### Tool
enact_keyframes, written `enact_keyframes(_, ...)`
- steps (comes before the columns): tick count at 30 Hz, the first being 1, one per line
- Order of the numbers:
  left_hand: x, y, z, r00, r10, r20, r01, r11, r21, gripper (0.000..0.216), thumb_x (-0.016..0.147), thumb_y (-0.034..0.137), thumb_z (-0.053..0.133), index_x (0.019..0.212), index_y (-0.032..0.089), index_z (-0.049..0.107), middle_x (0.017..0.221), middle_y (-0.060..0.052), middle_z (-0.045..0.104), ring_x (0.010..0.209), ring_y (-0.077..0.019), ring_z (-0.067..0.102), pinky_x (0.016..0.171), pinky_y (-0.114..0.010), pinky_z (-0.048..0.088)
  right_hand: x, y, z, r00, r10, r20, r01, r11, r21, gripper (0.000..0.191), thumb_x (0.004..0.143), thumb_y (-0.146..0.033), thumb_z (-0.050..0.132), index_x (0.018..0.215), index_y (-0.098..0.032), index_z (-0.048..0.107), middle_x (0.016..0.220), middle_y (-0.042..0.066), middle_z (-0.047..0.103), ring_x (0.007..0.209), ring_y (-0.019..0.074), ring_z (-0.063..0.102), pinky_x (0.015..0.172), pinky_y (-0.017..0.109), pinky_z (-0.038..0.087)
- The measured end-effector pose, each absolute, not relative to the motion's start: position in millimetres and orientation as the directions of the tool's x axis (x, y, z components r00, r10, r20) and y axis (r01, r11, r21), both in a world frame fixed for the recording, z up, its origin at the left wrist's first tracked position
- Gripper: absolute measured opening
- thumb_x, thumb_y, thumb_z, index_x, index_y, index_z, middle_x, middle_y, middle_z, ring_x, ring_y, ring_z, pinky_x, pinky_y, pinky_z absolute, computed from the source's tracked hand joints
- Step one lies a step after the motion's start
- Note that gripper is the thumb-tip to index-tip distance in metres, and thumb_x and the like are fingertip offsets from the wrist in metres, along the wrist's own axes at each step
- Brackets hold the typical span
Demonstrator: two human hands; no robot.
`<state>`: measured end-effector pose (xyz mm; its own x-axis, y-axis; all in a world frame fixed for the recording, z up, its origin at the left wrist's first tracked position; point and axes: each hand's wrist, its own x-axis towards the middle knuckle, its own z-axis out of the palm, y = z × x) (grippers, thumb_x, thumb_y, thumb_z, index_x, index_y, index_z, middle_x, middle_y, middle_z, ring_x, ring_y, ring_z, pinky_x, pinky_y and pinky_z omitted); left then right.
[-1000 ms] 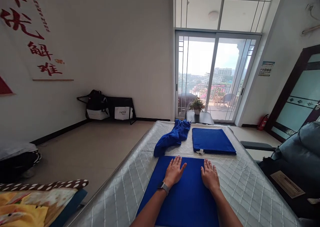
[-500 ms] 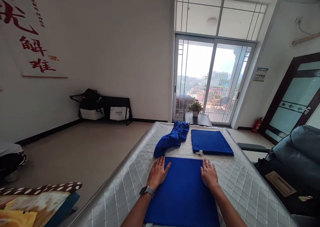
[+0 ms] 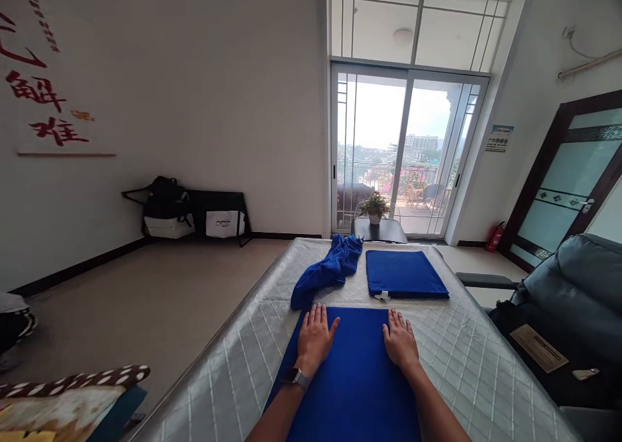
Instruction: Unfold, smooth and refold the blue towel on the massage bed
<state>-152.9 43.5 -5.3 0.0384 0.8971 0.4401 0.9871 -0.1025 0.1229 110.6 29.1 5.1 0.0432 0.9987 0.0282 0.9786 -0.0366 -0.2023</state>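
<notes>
A flat rectangle of blue cloth (image 3: 359, 377) lies in front of me on the quilted silver mattress (image 3: 233, 377). My left hand (image 3: 315, 338) rests flat near its far left corner, fingers stretched out, with a watch on that wrist. Near the far right corner, my right hand (image 3: 400, 339) lies palm down with its fingers extended. Just past the left hand is a crumpled blue cloth (image 3: 325, 270). A second blue cloth (image 3: 405, 273), neatly folded with a white tag at its near edge, lies farther off to the right.
A dark armchair (image 3: 578, 286) stands along the right side. Beyond the mattress are a small table (image 3: 389, 232) with a potted plant (image 3: 374, 207) and a sliding glass door. Patterned bedding (image 3: 63, 400) is at the lower left. A black bench (image 3: 214, 202) holds bags.
My left hand has moved a little to the right, inward from the cloth's left edge. The right hand stays flat by the far right corner. The view has shifted slightly.
</notes>
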Motion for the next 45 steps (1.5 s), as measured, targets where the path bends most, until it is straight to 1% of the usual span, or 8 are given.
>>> enact_keyframes(3,-89.1,36.7,-1.1,0.214,0.875,0.434,0.934,-0.314,0.172,0.073,0.102,0.059,0.02,0.148,0.011,0.049,0.151,-0.018,0.053,0.145,-0.0298,0.042,0.119,-0.048,0.036,110.6,28.6,5.9,0.049,0.998,0.03,0.979,-0.042,-0.202,0.064,0.102,-0.04,0.021,0.161,-0.015,0.018,0.167,0.005,0.02,0.154,0.0193,0.012,0.124,0.041,0.003)
enact_keyframes(5,-48.6,33.8,-1.3,0.325,0.864,0.384,0.879,-0.426,0.216,0.07,0.102,0.058,0.019,0.15,0.014,0.046,0.154,-0.015,0.05,0.147,-0.0273,0.04,0.12,-0.047,0.034,111.6,27.7,5.5,0.034,0.999,0.037,0.983,-0.027,-0.182,0.063,0.102,-0.037,0.022,0.161,-0.014,0.02,0.166,0.006,0.021,0.155,0.0197,0.012,0.124,0.041,0.004)
enact_keyframes(9,-6.8,34.3,-6.1,0.413,0.856,0.312,0.83,-0.494,0.257,0.068,0.103,0.055,0.018,0.152,0.015,0.043,0.157,-0.013,0.046,0.149,-0.0257,0.034,0.122,-0.046,0.031,114.4,27.2,2.6,-0.016,0.999,0.039,0.991,0.021,-0.131,0.061,0.101,-0.032,0.023,0.16,-0.015,0.025,0.167,0.005,0.019,0.155,0.0204,0.011,0.124,0.04,0.005)
enact_keyframes(16,-69.2,44.5,-14.2,0.316,0.903,0.289,0.897,-0.384,0.218,0.067,0.102,0.058,0.019,0.156,0.021,0.037,0.159,-0.009,0.043,0.15,-0.0259,0.033,0.123,-0.049,0.029,113.4,32.4,-1.9,0.032,0.998,0.057,0.984,-0.021,-0.177,0.065,0.101,-0.039,0.021,0.161,-0.014,0.02,0.167,0.004,0.02,0.154,0.0206,0.014,0.124,0.041,0.005)
enact_keyframes(25,-203.0,50.5,-21.8,0.092,0.956,0.277,0.974,-0.144,0.175,0.079,0.1,0.063,0.016,0.154,0.008,0.037,0.159,-0.018,0.042,0.149,-0.031,0.034,0.121,-0.051,0.03,113.3,31.7,-1.4,0.041,0.998,0.037,0.98,-0.033,-0.197,0.065,0.101,-0.041,0.02,0.161,-0.016,0.016,0.167,0.002,0.016,0.155,0.0188,0.011,0.124,0.04,0.002)
enact_keyframes(32,-210.5,49.6,-26.8,0.081,0.948,0.307,0.976,-0.137,0.169,0.078,0.1,0.063,0.016,0.153,0.011,0.04,0.156,-0.016,0.046,0.149,-0.0298,0.034,0.119,-0.049,0.032,109.6,28.1,9.1,0.049,0.999,0.02,0.983,-0.044,-0.178,0.064,0.101,-0.039,0.019,0.161,-0.016,0.017,0.167,0.003,0.019,0.154,0.0185,0.013,0.124,0.04,0.004)
enact_keyframes(42,-207.7,49.2,-22.9,0.053,0.951,0.305,0.981,-0.107,0.16,0.085,0.099,0.066,0.014,0.15,0.004,0.042,0.157,-0.02,0.044,0.148,-0.0298,0.036,0.12,-0.045,0.031,103.4,4.9,4.2,0.034,0.999,0.032,0.988,-0.029,-0.151,0.064,0.101,-0.038,0.019,0.16,-0.014,0.02,0.167,0.003,0.016,0.155,0.0202,0.012,0.124,0.042,0.005)
enact_keyframes(45,-205.9,51.5,-21.9,0.034,0.953,0.301,0.985,-0.083,0.151,0.088,0.098,0.067,0.015,0.148,0.001,0.044,0.155,-0.024,0.044,0.147,-0.0335,0.038,0.119,-0.048,0.031,103.3,0.7,1.0,0.044,0.998,0.034,0.986,-0.038,-0.164,0.064,0.102,-0.038,0.018,0.16,-0.014,0.02,0.167,0.004,0.017,0.155,0.0198,0.012,0.124,0.041,0.004)
